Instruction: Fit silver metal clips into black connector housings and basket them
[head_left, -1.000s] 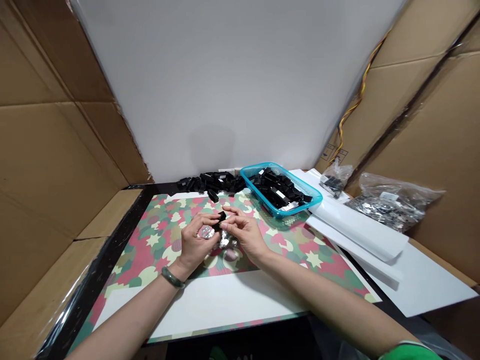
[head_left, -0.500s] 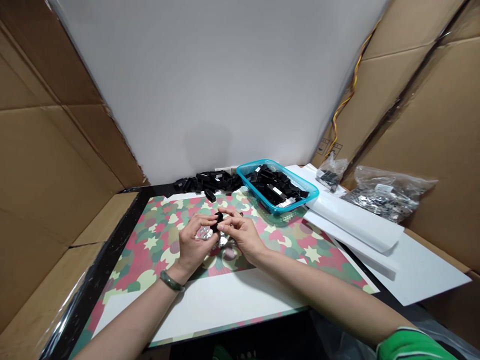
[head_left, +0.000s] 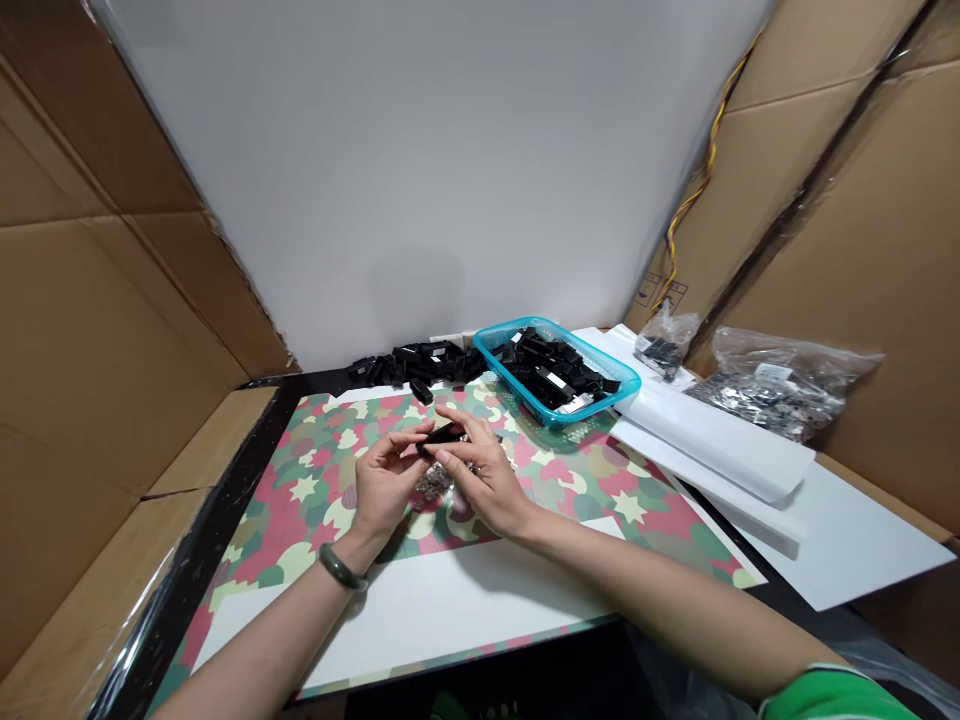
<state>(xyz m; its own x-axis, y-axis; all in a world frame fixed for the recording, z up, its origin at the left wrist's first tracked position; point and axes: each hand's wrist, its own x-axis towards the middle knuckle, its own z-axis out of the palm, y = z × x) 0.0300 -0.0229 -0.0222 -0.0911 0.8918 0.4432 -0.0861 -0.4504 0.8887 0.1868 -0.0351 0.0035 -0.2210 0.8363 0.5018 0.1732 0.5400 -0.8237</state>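
A small black plastic part is held between both hands above the patterned mat. My left hand pinches its near left end with thumb and fingertips; a dark green bangle circles that wrist. My right hand grips the part from the right, its fingers covering much of it. Under the hands lies a pile of small shiny metal pieces, partly hidden by the right hand. Just beyond, a loose black part lies near the mat's far edge.
Behind the mat is a heap of black parts. A blue basket of similar parts stands to its right. Further right are white sheets, a bag of metal pieces and a smaller bag. Cardboard walls flank the table.
The black part has turned from roughly upright to lying more lengthwise between the hands. My right hand's fingers now reach further over it, and more of the metal pile shows below.
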